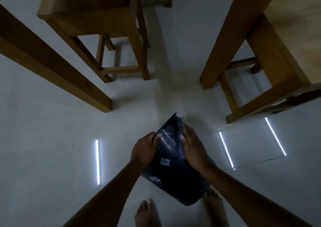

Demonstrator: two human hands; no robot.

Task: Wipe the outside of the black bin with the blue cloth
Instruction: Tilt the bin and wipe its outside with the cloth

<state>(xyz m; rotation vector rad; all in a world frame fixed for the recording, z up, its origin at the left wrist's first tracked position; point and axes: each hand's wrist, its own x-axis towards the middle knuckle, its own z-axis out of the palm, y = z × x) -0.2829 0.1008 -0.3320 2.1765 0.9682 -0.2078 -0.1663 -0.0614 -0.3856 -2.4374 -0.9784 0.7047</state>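
The glossy black plastic bin (171, 174) lay tilted on the pale tiled floor (52, 148) before two bare feet (147, 213), its long axis running away from the person. Its contents were hidden. The left hand (145, 148) gripped its far edge; the right hand (193, 148) pressed flat, fingers spread, on the dark blue cloth (179, 140).

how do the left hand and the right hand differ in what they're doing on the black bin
The left hand grips the edge of the black bin, thumb hooked over the rim, while the right hand lies flat on the bin's side. The left hand holds only the bin; the right hand presses a dark cloth against it. The left hand's fingers are curled, the right hand's are spread. Both touch the same tilted bin above the floor.
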